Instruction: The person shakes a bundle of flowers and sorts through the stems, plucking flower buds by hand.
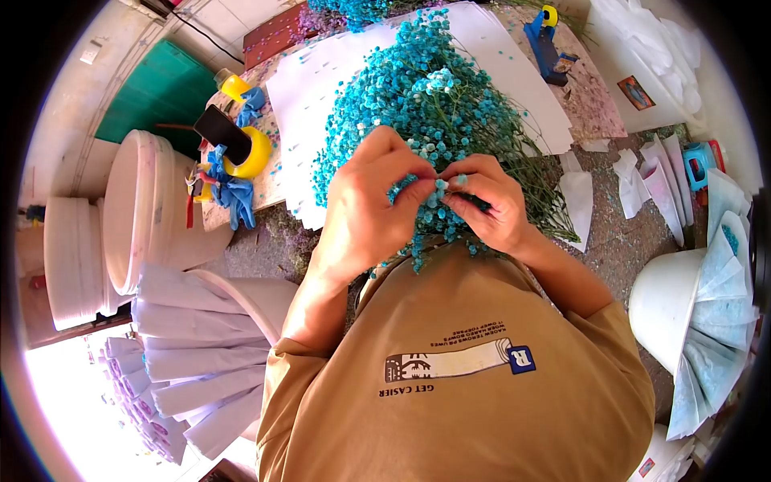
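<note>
A large bunch of blue-dyed baby's breath lies on white paper sheets, its green stems pointing to the lower right. In front of the bunch my left hand is closed, thumb and forefinger pinched together at a small blue flower sprig. My right hand meets it fingertip to fingertip and also pinches the sprig. The sprig's stem is mostly hidden by my fingers. Loose blue blossoms hang below the hands, near my brown shirt.
Left on the table are a phone, yellow tape rolls and blue gloves. A blue tape dispenser stands back right. White buckets and paper-wrapped bundles flank me left; a white tub with wrapped bundles is right.
</note>
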Tool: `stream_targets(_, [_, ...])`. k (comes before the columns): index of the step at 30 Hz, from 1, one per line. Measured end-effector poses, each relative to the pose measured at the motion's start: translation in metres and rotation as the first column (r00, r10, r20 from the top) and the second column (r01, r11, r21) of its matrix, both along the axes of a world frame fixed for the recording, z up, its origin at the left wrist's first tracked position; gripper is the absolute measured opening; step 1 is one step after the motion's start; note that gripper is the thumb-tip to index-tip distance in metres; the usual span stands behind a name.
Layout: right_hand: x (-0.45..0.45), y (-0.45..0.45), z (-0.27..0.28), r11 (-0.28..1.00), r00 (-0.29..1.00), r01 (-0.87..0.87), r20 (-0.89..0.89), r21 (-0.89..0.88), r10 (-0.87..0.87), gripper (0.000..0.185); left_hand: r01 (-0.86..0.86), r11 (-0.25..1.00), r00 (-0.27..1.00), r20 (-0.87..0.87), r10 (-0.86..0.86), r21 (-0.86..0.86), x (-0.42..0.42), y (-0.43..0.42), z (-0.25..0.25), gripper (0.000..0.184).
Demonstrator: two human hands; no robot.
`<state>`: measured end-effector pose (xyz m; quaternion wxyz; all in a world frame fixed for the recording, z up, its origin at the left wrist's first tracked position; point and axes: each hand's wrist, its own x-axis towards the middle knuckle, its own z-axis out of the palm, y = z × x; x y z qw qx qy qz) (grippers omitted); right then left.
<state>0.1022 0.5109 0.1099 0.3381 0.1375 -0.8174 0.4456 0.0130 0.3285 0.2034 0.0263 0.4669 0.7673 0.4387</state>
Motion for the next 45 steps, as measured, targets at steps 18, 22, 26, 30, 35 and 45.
stream_targets(18, [0.0,0.0,0.005,0.993,0.999,-0.013,-0.03,0.113,0.016,0.026,-0.153,0.975,0.814,0.579,0.033,0.159,-0.006,-0.012,0.007,0.013])
stream_targets(22, [-0.002,-0.003,0.003,0.988,0.998,-0.024,-0.057,0.154,0.033,0.028,-0.088,0.996,0.896,0.439,0.064,0.033,-0.025,-0.002,0.005,0.019])
stream_targets(26, [-0.003,-0.001,0.0,0.982,0.996,-0.019,-0.081,0.19,0.035,0.031,-0.051,0.986,0.991,0.118,0.07,-0.156,-0.028,0.008,0.003,0.013])
stream_targets(30, [-0.002,-0.001,-0.002,0.979,0.996,-0.017,-0.077,0.205,0.033,0.033,-0.054,0.973,0.997,0.049,0.066,-0.225,-0.032,0.006,-0.006,0.012])
stream_targets(35, [-0.004,-0.002,-0.004,0.977,0.996,-0.017,-0.084,0.214,0.036,0.033,-0.157,0.986,0.949,0.269,0.165,-0.049,-0.035,0.004,-0.005,0.016])
stream_targets(45, [-0.003,-0.002,-0.004,0.967,0.996,-0.013,-0.084,0.253,0.036,0.03,-0.184,0.958,0.976,-0.159,0.15,-0.222,-0.044,0.013,-0.019,0.004])
